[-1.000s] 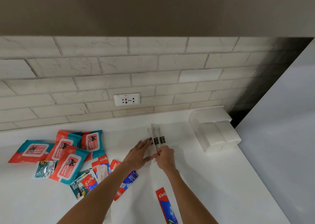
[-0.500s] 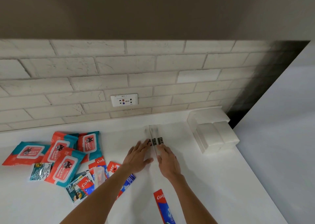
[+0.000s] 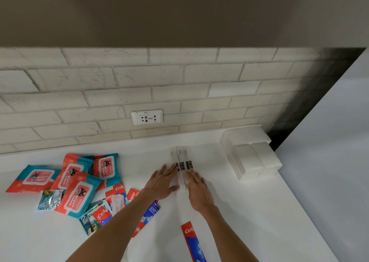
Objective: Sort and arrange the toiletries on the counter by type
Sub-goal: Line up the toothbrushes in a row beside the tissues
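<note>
My left grip (image 3: 162,184) and right grip (image 3: 197,190) both lay flat and open on the white table (image 3: 249,222), fingers straight, one on each side of the slim clear toothbrush packs (image 3: 182,160). Those packs lay side by side, pointing toward the tiled wall, their dark labels lined up. My left fingertips touched the leftmost pack and my right fingers pressed against the rightmost. To my left sat a loose heap of teal-and-red wipes packs (image 3: 77,192), with Colgate toothpaste boxes (image 3: 117,191) and small sachets (image 3: 50,200) jumbled just beside it. One more Colgate box (image 3: 192,241) lay alone near my right forearm. A stack of white folded cloths (image 3: 253,158) stood in the far right corner.
</note>
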The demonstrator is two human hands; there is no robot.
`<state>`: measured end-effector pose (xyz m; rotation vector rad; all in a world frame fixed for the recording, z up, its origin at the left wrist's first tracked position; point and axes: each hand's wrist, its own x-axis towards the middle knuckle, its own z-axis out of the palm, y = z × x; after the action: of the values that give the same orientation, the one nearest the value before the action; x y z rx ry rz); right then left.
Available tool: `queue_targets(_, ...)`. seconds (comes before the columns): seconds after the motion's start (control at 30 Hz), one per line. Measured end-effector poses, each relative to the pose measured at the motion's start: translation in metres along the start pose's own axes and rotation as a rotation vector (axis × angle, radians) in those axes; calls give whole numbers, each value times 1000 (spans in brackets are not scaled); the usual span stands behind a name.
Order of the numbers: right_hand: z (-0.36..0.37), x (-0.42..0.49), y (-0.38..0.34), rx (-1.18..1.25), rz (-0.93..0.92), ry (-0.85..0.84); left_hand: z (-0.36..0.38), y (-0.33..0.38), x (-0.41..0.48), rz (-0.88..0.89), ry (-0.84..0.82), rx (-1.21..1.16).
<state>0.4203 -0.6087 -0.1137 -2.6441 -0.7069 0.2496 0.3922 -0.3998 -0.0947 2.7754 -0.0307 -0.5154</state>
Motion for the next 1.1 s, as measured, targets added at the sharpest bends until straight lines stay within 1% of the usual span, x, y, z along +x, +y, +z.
queue_targets(0.27,-1,1,-3,6,14,-7,-6,10,-2,-7,27,67)
queue_targets(0.6,-4,1,-7,0,13,-39,-8,16,-6,-5,-4,89)
queue_targets(0.7,-9,0,-11,-22,30,-43,-12,17,-10,-4,32,45)
queue_targets(0.77,-12,-3,-17,-16,39,-21,-16,17,-18,-21,97,-12)
queue_targets(0.87,-15,-13,-35,81,42,40,-24,13,-41,-93,241,-116)
queue_targets(1.0,-12,-38,-68,191,35,82,-31,-6,-87,-274,411,-243)
queue_targets(1.1,-3,-63,-93,221,33,34,-26,-27,-124,-418,430,-317)
